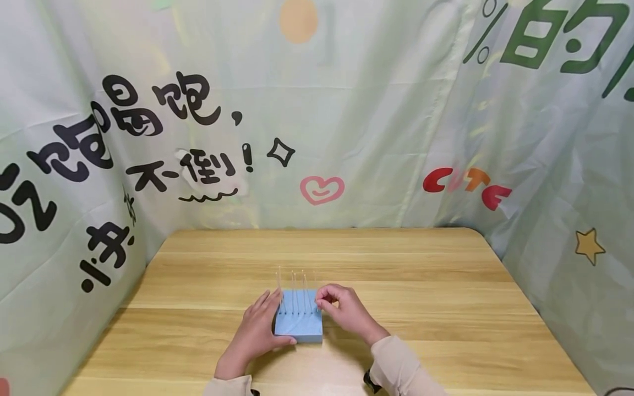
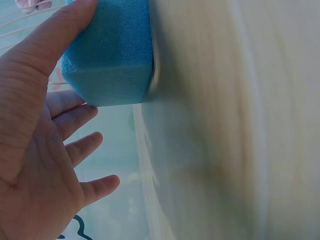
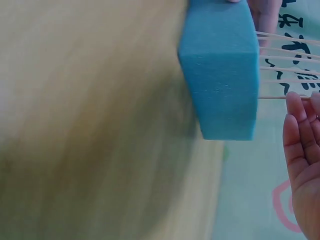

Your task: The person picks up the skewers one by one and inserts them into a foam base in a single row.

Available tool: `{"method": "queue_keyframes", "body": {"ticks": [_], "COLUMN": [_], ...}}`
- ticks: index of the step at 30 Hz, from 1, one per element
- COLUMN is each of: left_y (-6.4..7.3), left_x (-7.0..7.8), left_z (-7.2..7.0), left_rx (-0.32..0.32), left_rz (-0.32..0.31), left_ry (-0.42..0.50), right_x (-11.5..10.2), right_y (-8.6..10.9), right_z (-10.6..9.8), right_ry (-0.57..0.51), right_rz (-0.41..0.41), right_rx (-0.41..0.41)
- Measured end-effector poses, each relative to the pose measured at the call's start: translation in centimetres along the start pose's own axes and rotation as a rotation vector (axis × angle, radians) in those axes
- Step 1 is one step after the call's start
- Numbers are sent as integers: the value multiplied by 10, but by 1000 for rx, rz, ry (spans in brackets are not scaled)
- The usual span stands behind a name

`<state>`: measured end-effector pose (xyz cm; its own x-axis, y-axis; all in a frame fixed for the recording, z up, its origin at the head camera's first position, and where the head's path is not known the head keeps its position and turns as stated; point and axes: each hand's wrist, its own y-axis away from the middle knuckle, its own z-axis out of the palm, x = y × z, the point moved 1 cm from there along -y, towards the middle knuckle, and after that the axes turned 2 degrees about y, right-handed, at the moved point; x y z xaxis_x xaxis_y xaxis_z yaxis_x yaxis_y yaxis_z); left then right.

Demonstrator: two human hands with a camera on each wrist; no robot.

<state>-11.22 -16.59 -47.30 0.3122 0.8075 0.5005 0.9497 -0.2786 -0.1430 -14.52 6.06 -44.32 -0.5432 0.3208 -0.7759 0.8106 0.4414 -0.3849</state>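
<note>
A blue foam block (image 1: 299,328) sits on the table, with a row of several thin bamboo skewers (image 1: 293,294) standing upright in its top. My left hand (image 1: 258,325) holds the block at its left side. Its thumb (image 2: 62,32) lies against the near face while the other fingers reach along the far left side, spread apart. At the right end of the row, my right hand (image 1: 345,308) pinches a skewer (image 3: 272,98) between thumb and fingertips, above the block's top. The lower end of this skewer meets the foam in the right wrist view.
The wooden table (image 1: 421,286) extends around the block on all sides. Behind and beside it hangs a pale green cloth (image 1: 356,132) with printed lettering, a heart and a star. A dark band (image 1: 370,380) shows at the right wrist.
</note>
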Motion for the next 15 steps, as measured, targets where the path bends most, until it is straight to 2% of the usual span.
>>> {"method": "queue_keyframes", "body": {"ticks": [15], "left_y": [0], "left_x": [1], "left_z": [-1], "left_rx": [3], "left_rz": [11], "left_ry": [7], "right_x": [2], "right_y": [2], "right_z": [1], "right_ry": [17], "right_rz": [-5], "right_rx": [17]}}
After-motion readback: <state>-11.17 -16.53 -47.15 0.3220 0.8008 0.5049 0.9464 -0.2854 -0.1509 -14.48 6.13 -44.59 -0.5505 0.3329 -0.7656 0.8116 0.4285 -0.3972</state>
